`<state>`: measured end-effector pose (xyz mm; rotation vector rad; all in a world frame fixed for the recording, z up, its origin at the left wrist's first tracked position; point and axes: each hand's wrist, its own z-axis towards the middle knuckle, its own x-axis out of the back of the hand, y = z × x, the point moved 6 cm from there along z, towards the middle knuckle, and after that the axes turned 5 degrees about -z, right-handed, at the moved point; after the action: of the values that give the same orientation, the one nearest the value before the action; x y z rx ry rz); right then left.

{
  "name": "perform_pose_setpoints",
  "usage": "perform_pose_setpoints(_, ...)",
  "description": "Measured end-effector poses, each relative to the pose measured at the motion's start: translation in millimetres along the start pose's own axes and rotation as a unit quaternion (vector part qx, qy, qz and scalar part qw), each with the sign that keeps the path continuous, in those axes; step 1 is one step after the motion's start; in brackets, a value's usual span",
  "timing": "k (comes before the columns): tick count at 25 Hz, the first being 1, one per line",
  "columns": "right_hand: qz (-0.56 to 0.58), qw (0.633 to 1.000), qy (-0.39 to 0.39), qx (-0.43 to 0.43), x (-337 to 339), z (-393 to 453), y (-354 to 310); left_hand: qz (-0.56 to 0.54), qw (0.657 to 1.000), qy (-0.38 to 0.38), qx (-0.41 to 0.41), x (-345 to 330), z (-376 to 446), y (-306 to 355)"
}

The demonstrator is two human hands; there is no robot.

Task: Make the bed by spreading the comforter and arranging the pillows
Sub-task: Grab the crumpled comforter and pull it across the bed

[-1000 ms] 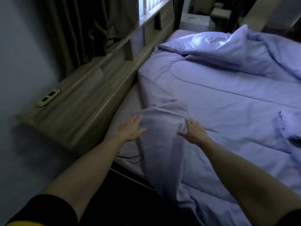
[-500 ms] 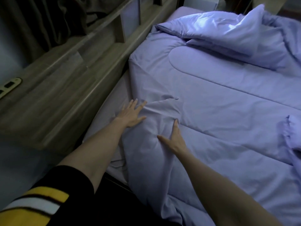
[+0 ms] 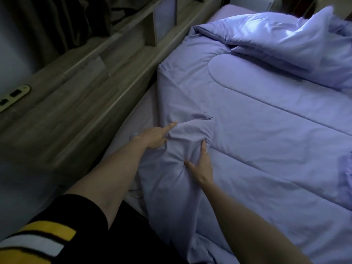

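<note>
Comforter (image 3: 266, 140) lengthwise along headboard (image 3: 80, 96), hands-bunched corner.

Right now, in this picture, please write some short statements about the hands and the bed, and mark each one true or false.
1. Both hands, left hand and right hand, touch the comforter. True.
2. The comforter is green. False: it is light purple.
3. A bunched fold lies between the hands. True.
4. The comforter lies flat all over. False: its far part is heaped up.
5. The wooden headboard shelf is on the person's right. False: it is on the left.
</note>
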<state>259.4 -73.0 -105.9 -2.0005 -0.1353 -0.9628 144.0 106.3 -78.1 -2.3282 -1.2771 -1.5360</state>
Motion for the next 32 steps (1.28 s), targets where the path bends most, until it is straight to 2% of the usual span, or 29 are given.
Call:
perform_pose_setpoints(4, 0.013, 0.999, -0.009, 0.048, -32, -31, -53, 0.022, 0.999, 0.025, -0.007, -3, -67, -36)
perform_pose_setpoints(12, 0.016, 0.99, -0.084, 0.112, -155, -123, -166, -0.025, 0.997, 0.041, 0.062, -38, -245, -165)
perform_pose_setpoints(14, -0.035, 0.985, -0.132, 0.107, -188, -134, -176, 0.015, 0.996, 0.072, 0.049, -53, -287, -189)
perform_pose_setpoints(16, -0.133, 0.971, -0.176, 0.093, -218, -141, -174, 0.048, 0.994, 0.075, 0.067, -67, -319, -210)
perform_pose_setpoints(19, -0.224, 0.945, -0.231, 0.064, -253, -158, -161, 0.004, 0.995, 0.054, 0.089, -90, -338, -231)
perform_pose_setpoints(21, -0.261, 0.935, -0.234, 0.057, -259, -168, -152, 0.023, 0.994, 0.073, 0.078, -93, -339, -230)
perform_pose_setpoints(23, -0.297, 0.927, -0.226, 0.048, -252, -176, -144, 0.01, 0.992, 0.064, 0.104, -93, -338, -224)
perform_pose_setpoints(25, -0.329, 0.919, -0.213, 0.04, -236, -180, -136, -0.052, 0.978, 0.042, 0.197, -101, -339, -231)
perform_pose_setpoints(27, -0.35, 0.915, -0.195, 0.038, -219, -182, -128, -0.043, 0.967, 0.01, 0.249, -104, -336, -240)
perform_pose_setpoints(32, -0.362, 0.921, -0.142, 0.028, -179, -179, -120, 0.022, 0.98, -0.03, 0.197, -86, -312, -217)
